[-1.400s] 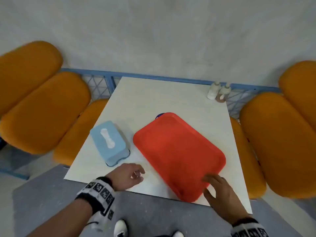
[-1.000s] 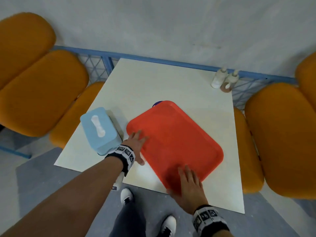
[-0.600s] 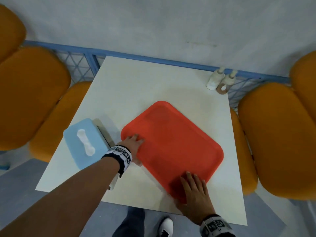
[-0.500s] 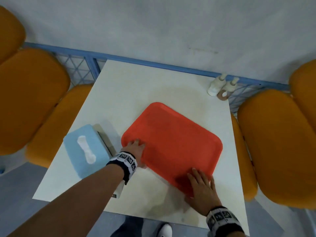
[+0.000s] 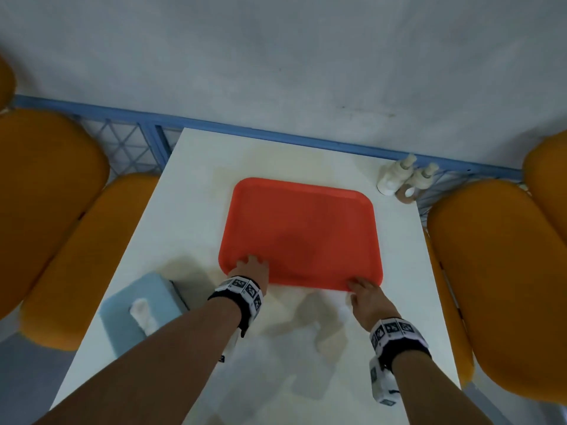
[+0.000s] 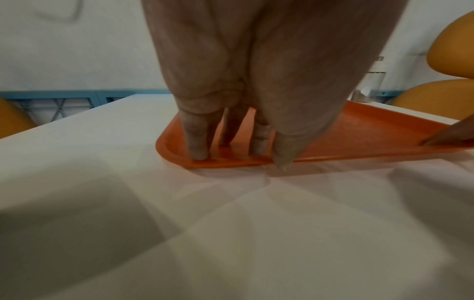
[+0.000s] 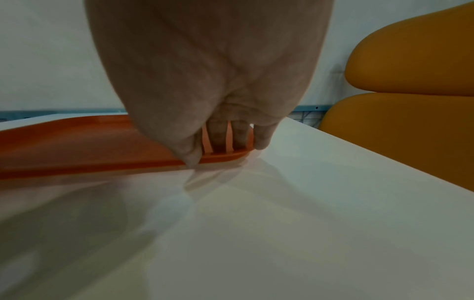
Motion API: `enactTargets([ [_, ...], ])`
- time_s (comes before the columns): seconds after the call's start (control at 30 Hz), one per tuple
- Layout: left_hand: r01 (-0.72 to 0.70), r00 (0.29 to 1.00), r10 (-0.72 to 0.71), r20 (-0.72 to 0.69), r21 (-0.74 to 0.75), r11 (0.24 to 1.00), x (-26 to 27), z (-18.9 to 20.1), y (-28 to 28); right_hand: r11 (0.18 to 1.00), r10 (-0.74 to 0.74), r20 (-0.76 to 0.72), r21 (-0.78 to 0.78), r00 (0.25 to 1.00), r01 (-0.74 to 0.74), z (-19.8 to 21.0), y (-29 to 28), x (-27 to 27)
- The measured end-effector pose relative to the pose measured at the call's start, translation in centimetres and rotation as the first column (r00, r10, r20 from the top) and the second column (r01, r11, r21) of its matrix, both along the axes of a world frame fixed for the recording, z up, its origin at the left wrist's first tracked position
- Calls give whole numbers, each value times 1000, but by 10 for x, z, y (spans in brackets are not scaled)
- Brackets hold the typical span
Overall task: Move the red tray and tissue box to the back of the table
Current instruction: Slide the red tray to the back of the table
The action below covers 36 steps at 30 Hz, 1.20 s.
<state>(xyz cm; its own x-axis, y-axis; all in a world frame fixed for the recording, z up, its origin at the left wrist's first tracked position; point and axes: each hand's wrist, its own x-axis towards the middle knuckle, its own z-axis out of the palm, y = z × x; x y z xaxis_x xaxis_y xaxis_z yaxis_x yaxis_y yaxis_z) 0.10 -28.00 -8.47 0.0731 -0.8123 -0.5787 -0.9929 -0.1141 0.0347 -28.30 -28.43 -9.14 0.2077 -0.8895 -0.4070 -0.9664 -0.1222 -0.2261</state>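
The person's left hand (image 5: 250, 269) grips the near left corner of the red tray (image 5: 302, 231): its fingers (image 6: 196, 138) reach over the rim and press down inside the tray, while the thumb sits outside the rim against the table (image 5: 196, 210). The right hand (image 5: 366, 299) holds the near right corner the same way, with its fingers (image 7: 218, 136) spread over the rim onto the tray floor and the thumb on the outer edge. Both wrists wear black bands with square printed markers.

The tray lies flat on the white table, in the middle of the tabletop, its sides squared to the table edges and its far side short of the back edge. The light blue tissue box (image 5: 142, 311), with a white tissue poking from its top, stands near the left edge at the front, apart from the tray. Two small white bottles (image 5: 402, 177) stand at the back right corner. Orange padded seats (image 5: 491, 271) flank the table on both sides, and a blue rail (image 5: 276, 134) runs behind it along a pale wall.
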Motion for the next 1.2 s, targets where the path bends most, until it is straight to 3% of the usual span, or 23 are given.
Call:
enactTargets([
  [0.2,30,996,-33,-86,-28,999,15,-7,-47,1000,-2,-10,-5,1000,2,-3,-43,6],
  [0.37,55,984,-75,-161,-123,991,31,-14,-89,994,-17,45,-108,999,22,-14,-83,3],
  [0.57,-39,996,23,-83,-189,981,50,-13,-122,982,-31,42,-186,999,38,-18,-127,-4],
  [0.8,-66,991,42,-127,-195,979,60,-19,-152,984,34,41,-174,999,-26,-27,-165,-13],
  [1.2,-44,992,20,-126,-183,982,57,-13,-155,976,74,50,-211,996,-62,-32,-167,-31],
])
